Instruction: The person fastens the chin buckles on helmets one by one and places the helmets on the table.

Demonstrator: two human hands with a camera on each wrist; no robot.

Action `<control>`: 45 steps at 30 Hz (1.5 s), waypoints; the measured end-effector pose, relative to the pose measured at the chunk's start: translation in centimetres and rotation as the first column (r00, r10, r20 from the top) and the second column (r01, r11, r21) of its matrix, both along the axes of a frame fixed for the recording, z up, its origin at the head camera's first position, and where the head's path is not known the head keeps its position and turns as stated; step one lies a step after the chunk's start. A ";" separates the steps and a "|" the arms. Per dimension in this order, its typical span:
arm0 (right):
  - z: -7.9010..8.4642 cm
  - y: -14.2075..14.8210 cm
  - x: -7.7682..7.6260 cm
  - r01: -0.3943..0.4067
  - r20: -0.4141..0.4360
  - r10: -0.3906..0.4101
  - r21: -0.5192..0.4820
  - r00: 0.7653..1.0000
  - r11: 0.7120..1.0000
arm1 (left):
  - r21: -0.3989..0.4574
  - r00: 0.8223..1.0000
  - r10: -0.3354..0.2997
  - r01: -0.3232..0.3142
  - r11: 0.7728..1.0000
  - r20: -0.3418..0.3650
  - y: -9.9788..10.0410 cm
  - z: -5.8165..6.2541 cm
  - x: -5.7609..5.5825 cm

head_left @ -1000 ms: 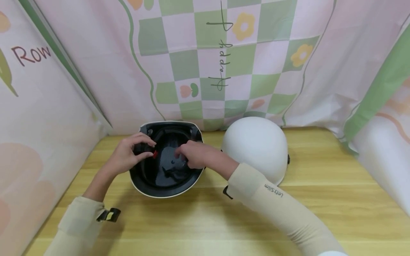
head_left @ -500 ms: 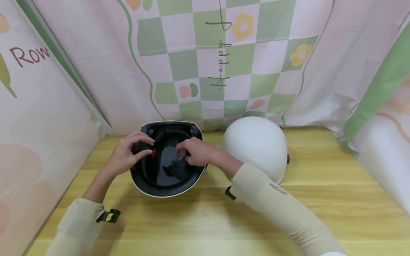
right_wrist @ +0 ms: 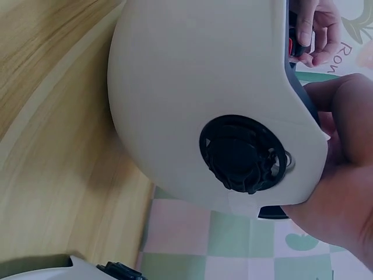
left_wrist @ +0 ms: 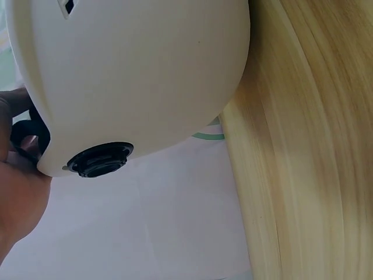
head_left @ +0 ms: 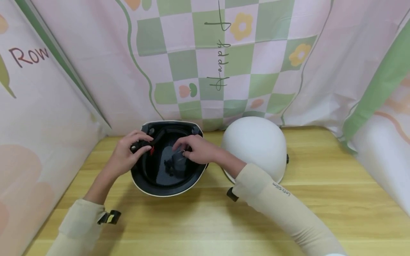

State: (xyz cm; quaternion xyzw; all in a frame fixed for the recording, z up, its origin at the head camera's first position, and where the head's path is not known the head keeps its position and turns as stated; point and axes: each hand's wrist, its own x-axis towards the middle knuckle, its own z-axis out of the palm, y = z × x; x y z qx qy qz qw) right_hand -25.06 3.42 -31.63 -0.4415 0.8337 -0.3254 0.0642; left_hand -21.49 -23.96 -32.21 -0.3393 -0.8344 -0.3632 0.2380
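Observation:
A white helmet point(head_left: 166, 191) lies upside down on the wooden table, its black inside facing up. At its left rim my left hand point(head_left: 128, 149) pinches a black chin-strap buckle point(head_left: 141, 145) with a red part point(head_left: 152, 150) between thumb and fingers. My right hand point(head_left: 198, 149) reaches over the right rim into the helmet, its fingers curled and pinching a dark piece of strap point(head_left: 188, 149); most of that strap is hidden. In the right wrist view, a round black knob point(right_wrist: 240, 154) sits on the shell below the right hand.
A second white helmet point(head_left: 254, 145) stands dome up to the right, partly behind my right forearm. The table point(head_left: 192, 227) meets a patterned curtain point(head_left: 182, 64) at the back, with more cloth along both sides.
The buckle in my left hand has tilted, and its red part sits a little lower and further left. My right hand has risen slightly, its thumb and fingers now pinching the strap.

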 end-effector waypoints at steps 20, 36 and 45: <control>0.0 0.1 0.0 0.095 0.228 -0.043 -0.225 0.973 0.970 | 0.019 1.000 -0.024 0.024 1.000 -0.010 -0.4 -0.4 -0.1; 0.0 0.3 0.2 0.142 0.149 -0.111 -0.216 0.983 0.966 | -0.010 0.999 0.041 -0.041 0.999 -0.027 -0.5 -0.5 0.0; 0.2 0.3 0.3 0.172 0.121 -0.152 -0.184 0.981 0.968 | 0.007 0.998 0.057 -0.056 0.998 -0.021 -0.5 -0.6 0.1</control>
